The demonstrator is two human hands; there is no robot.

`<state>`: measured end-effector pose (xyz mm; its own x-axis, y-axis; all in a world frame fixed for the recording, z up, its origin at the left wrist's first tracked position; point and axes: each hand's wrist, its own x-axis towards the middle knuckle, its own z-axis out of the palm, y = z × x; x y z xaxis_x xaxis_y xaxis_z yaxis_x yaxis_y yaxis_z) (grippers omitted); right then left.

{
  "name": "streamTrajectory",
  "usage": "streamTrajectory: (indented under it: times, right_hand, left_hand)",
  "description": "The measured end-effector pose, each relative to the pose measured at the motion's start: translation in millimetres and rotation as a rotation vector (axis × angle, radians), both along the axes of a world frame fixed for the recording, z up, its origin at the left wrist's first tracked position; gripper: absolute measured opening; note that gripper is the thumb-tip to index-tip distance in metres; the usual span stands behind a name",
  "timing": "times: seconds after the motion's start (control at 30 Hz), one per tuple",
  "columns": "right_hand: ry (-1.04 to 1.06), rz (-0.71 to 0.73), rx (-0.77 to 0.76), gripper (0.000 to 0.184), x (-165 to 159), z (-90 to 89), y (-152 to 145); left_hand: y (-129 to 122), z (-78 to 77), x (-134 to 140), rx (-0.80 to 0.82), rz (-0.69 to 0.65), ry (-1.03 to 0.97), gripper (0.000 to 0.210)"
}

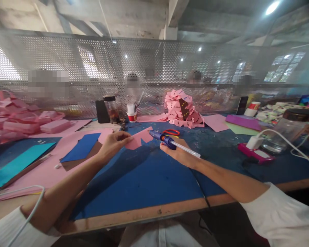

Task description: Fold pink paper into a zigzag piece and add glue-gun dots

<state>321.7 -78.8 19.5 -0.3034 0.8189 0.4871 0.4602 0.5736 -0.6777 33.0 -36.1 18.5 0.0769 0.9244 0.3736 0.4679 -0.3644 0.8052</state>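
Observation:
Between its thumb and fingers my left hand (115,142) pinches a notched pink paper piece (135,142), held above the blue tabletop (134,188). My right hand (179,151) is wrapped round a blue hot glue gun (167,140), with a clear glue stick (189,149) poking out of its back end. The gun's nozzle is at the right end of the paper; whether it touches I cannot tell. Just behind the gun lie scissors with red handles (171,132). A dark cord runs down from my right hand over the table edge.
Folded pink paper pieces (15,115) heap up at the left, near blue sheets (81,147) and a turquoise sheet (22,163). A pile of dotted pink shapes (182,108) stands at the back. To the right are a pink power strip (256,153) and a large jar (280,132).

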Motion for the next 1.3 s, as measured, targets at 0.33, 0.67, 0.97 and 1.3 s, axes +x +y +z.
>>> streamTrajectory:
  times: [0.33, 0.67, 0.97, 1.3]
  right_hand:
    - [-0.113, 0.069, 0.073, 0.022, 0.8, -11.8, 7.5]
    - [-0.130, 0.062, 0.170, 0.022, 1.0, -19.4, 12.2]
    - [-0.130, 0.047, 0.160, 0.020, 1.1, -20.4, 14.0]
    - [-0.125, 0.044, 0.176, 0.016, 1.1, -18.7, 11.9]
  left_hand:
    - [0.6, -1.2, -0.1, -0.009, -0.034, 0.026, 0.034]
    - [3.0, -2.8, -3.6, -0.022, -0.034, 0.058, 0.034]
    - [4.6, -3.7, -7.8, -0.015, -0.049, 0.065, 0.032]
    - [-5.9, 5.4, 3.0, -0.031, -0.049, 0.022, 0.034]
